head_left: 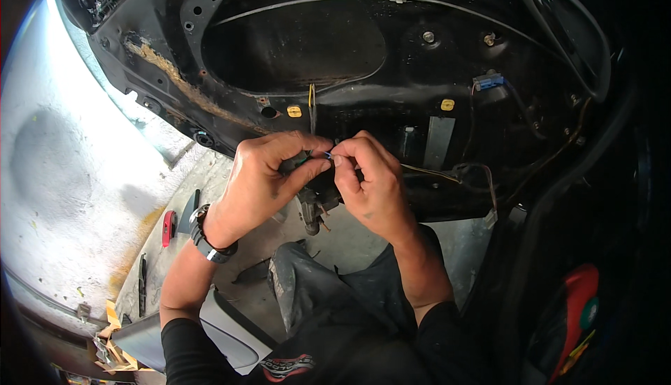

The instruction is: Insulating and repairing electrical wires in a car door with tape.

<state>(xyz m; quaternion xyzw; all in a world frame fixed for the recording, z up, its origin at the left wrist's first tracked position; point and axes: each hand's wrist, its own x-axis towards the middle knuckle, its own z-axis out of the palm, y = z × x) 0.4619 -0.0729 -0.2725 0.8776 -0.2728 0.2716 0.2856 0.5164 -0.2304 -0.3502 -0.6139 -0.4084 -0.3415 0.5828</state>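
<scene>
Both hands meet at frame centre, before the stripped black door point(419, 98). Left hand point(269, 175) fingers pinched shut on a dark plug point(302, 163); right hand point(367, 179) thumb and forefinger closed on a thin blue wire point(328, 154) between them.

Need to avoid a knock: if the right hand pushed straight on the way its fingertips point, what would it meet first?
The right hand points left, so it would likely meet the left hand fingertips first, pinched at the same small blue wire end. Depth between them is unclear.
</scene>
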